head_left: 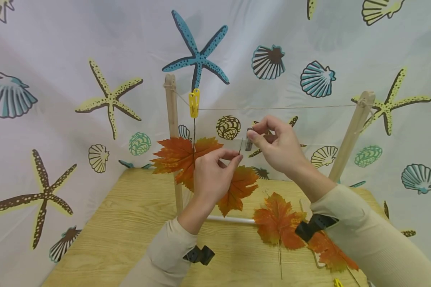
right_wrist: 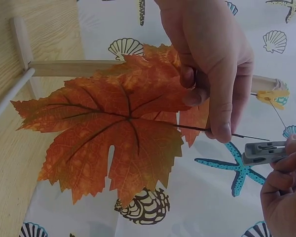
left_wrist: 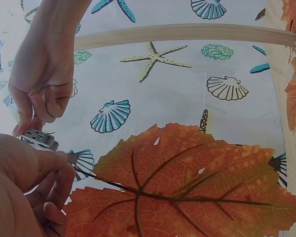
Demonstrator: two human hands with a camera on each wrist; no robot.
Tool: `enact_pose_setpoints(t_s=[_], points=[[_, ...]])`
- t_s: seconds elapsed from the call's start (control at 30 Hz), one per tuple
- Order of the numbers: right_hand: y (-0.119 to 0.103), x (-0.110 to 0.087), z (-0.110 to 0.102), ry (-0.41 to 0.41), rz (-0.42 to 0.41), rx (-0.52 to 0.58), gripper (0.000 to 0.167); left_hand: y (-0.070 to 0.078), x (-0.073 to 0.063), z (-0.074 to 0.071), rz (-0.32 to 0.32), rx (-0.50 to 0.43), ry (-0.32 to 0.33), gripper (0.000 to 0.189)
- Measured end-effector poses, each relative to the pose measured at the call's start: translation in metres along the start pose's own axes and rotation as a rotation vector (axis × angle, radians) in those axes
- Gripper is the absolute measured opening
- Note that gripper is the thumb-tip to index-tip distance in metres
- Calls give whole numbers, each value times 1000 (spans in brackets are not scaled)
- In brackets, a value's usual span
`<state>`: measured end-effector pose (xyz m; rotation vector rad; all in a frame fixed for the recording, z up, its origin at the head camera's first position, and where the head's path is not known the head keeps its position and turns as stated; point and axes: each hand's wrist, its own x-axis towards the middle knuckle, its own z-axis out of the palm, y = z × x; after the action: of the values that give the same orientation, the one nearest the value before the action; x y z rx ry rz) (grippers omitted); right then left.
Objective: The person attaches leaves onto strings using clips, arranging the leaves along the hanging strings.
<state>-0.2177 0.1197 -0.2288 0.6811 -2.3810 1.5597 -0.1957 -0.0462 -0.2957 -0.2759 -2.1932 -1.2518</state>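
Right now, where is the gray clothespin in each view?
Head: gray clothespin, just right of center.
Left wrist: clothespin at left, slightly below mid-height.
Right wrist: clothespin at right, slightly below mid-height.
Shared landmark: the held orange leaf, respectively below, lower right and left of it.

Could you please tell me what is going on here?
A person's left hand pinches the thin dark stem of an orange-red artificial maple leaf, while the right hand holds a small grey clothespin close to the stem's tip. Neither is on the thin tan string tied between two wooden posts. A yellow plastic clothespin on that string already holds another orange leaf by its stem. Two more orange leaves lie below.
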Motion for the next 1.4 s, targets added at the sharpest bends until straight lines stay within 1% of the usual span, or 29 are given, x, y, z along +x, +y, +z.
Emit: enact_pose_setpoints(t_s=[0.13,0.3,0.4,0.57,0.8,1.07,1.23,1.4], points=[[-6,2,2,-3,-3,-5,16,0,1,-1,-10,-12,12,14],[-13,4,4,-4,-9,0,17,1,2,-3,0,-37,37,14],[-18,5,5,-4,-27,14,17,3,3,-5,1,-52,44,14],[-25,8,6,6,-54,4,17,5,5,-7,-4,-65,50,14],[-34,12,5,20,-63,-19,17,8,10,-10,10,-67,53,13],[-45,20,3,22,-89,-32,18,15,17,-14,-3,-62,41,16],[-52,27,1,44,-106,-66,15,21,24,-16,2,-71,56,18],[-57,31,-1,57,-111,-80,14,26,29,-16,-10,-88,70,18]])
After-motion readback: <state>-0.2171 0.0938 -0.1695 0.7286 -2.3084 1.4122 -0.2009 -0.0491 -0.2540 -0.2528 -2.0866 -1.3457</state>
